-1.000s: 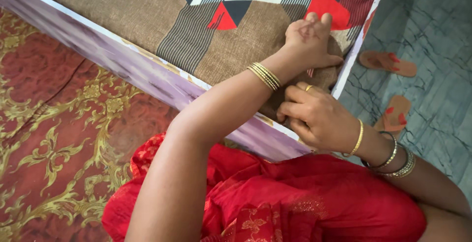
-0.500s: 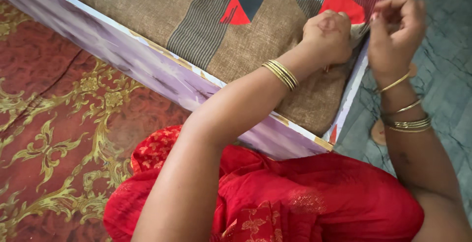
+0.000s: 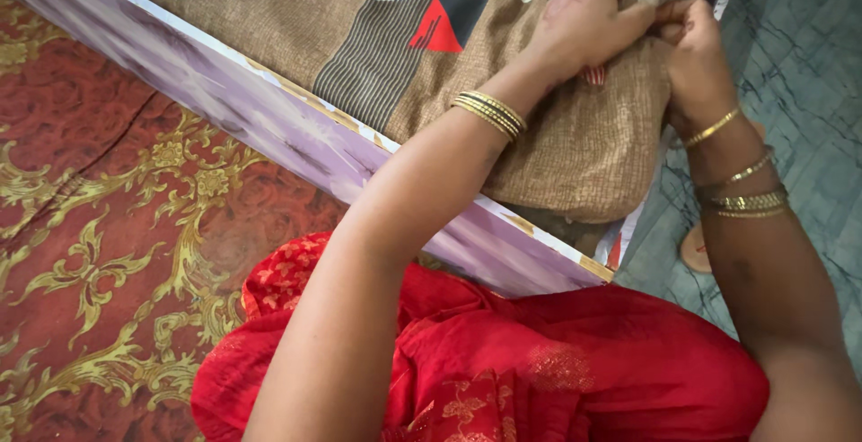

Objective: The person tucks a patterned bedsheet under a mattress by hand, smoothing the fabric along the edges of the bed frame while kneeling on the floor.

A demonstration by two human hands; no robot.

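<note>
**Both hands gathering a patterned cover at the corner of a mattress**

A bedroom floor seen from above: a mattress [image 3: 269, 128] with a pale lilac side panel runs diagonally across the top of the view, a red and gold floral carpet [image 3: 117, 227] lies to its left, and grey-green marbled floor tiles [image 3: 799, 56] lie to its right.

The left hand [image 3: 584, 20], with gold bangles at the wrist, presses down on the cover [image 3: 575, 146] near the mattress's right-hand corner, fingers closed over a bunch of fabric. The right hand [image 3: 696, 56], also bangled, meets it just beside that corner, fingers curled tight around the same gathered edge. Both hands grip the cloth; neither is open.

The cover is brown woven fabric with a patch of black, white, red and striped triangles. It lies flat and smooth along the long edge of the mattress. At the corner it is loose, hanging over the lilac side in a rumpled fold, so this corner appears unfinished while the rest looks settled.

The person's red garment [image 3: 557, 370] fills the bottom of the view. Part of a sandal [image 3: 693, 249] shows on the tiles.
</note>
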